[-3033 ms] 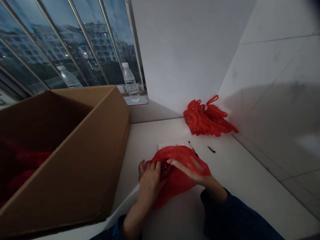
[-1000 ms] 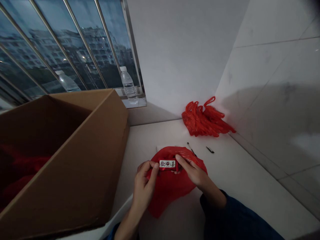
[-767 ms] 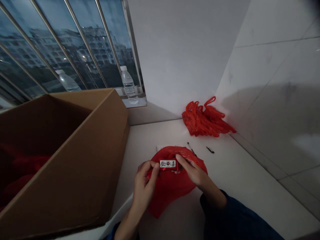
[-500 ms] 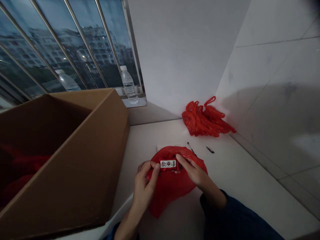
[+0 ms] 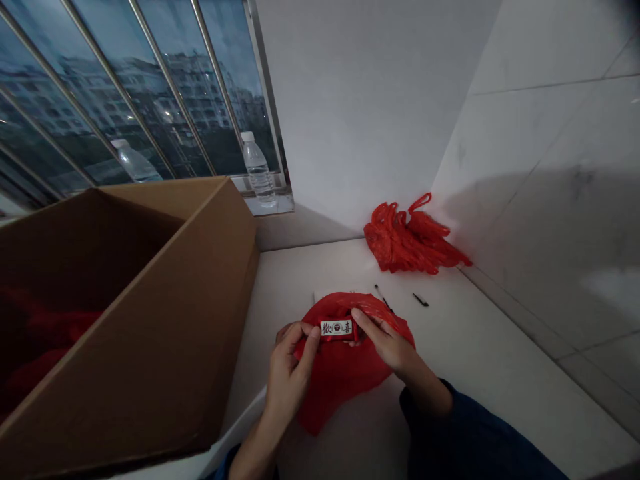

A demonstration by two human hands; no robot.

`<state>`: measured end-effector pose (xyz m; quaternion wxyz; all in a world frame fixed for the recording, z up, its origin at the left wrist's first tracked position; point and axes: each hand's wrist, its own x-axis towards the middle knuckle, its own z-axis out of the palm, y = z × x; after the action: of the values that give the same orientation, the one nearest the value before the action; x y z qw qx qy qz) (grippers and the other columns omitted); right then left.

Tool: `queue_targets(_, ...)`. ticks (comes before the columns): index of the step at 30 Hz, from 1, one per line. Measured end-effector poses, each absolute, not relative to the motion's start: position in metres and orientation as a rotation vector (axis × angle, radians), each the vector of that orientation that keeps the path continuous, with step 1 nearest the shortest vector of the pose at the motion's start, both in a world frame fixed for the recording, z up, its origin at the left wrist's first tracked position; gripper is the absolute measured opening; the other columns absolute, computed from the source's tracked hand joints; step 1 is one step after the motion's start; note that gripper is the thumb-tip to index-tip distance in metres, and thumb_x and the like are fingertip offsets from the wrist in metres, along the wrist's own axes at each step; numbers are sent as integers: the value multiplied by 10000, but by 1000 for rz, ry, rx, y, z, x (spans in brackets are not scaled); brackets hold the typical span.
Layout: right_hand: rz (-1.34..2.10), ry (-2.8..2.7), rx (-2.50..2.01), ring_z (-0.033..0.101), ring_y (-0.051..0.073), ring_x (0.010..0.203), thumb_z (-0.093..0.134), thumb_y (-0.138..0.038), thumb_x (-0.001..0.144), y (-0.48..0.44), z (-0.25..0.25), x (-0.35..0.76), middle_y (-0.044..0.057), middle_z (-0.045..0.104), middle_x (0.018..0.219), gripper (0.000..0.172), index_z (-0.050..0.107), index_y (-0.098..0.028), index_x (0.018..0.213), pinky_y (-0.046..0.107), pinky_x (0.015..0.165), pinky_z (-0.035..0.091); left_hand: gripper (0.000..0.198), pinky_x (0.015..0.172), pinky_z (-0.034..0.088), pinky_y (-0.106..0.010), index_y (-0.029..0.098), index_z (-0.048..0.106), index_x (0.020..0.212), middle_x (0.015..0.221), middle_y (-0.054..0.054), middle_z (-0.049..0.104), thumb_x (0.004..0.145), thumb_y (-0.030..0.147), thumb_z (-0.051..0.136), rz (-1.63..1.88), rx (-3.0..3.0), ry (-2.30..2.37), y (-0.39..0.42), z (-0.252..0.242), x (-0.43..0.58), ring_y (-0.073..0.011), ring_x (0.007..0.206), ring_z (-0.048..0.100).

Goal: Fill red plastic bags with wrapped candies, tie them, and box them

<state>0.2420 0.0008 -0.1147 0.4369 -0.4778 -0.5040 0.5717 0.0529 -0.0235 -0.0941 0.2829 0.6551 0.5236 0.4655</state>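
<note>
Red plastic bag (image 5: 345, 393) spread under a white printed label strip (image 5: 336, 327), grasped by two hands
Both ends of the strip are pinched, by the left hand (image 5: 287, 373) and the right hand (image 5: 385, 343), with the strip held just above the bag on the pale surface (image 5: 475, 360). Slippage into the bag's folds may be caused if either pinch is loosened; the thin film may also be dragged by a sideways pull. Counted nearby: one crumpled red plastic bundle (image 5: 407, 243), one brown cardboard box (image 5: 200, 300), two clear plastic water bottles (image 5: 257, 170) (image 5: 135, 163), two small black sticks (image 5: 385, 299) (image 5: 421, 299).
</note>
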Motion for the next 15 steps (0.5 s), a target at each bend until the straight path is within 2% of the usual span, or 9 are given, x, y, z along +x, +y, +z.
queue_targets(4, 1348, -1315, -1217, 691, 218, 801, 491, -664, 901, 0, -113, 245, 34, 714, 762, 512, 719, -233, 743, 371, 881, 544, 396, 687, 394, -273, 194, 562, 666, 660, -5, 556, 982, 415, 470, 1266, 1824, 1445, -19, -95, 46, -170, 691, 530)
queue_targets(8, 1016, -1540, -1248, 668, 260, 1063, 502, -566, 931, 4, -116, 251, 39, 750, 997, 390, 750, -266, 945, 402, 1038, 458, 385, 695, 419, -277, 197, 684, 796, 717, -20, 636, 994, 414, 435, 1274, 1874, 1495, -12, -97, 30, -184, 748, 603)
queue_targets(10, 878, -1646, -1253, 647, 267, 1114, 511, -527, 929, 7, -122, 252, 40, 746, 1059, 350, 745, -275, 993, 416, 1070, 426, 380, 701, 423, -279, 199, 706, 818, 734, -22, 653, 989, 415, 446, 1291, 1907, 1548, -9, -98, 24, -187, 760, 615)
queue_targets(12, 875, -1688, -1257, 648, 265, 1103, 514, -513, 920, 10, -131, 248, 41, 741, 1075, 336, 737, -270, 987, 420, 1054, 437, 365, 719, 426, -283, 201, 715, 829, 762, -24, 667, 986, 406, 456, 1284, 1960, 1579, -7, -98, 21, -188, 775, 618)
queue_targets(15, 1088, -1694, -1231, 675, 250, 980, 480, -527, 913, 11, -149, 240, 38, 743, 965, 356, 715, -261, 883, 419, 960, 500, 348, 776, 430, -303, 208, 721, 849, 826, -32, 677, 987, 396, 462, 1202, 2087, 1584, -7, -97, 21, -194, 843, 613)
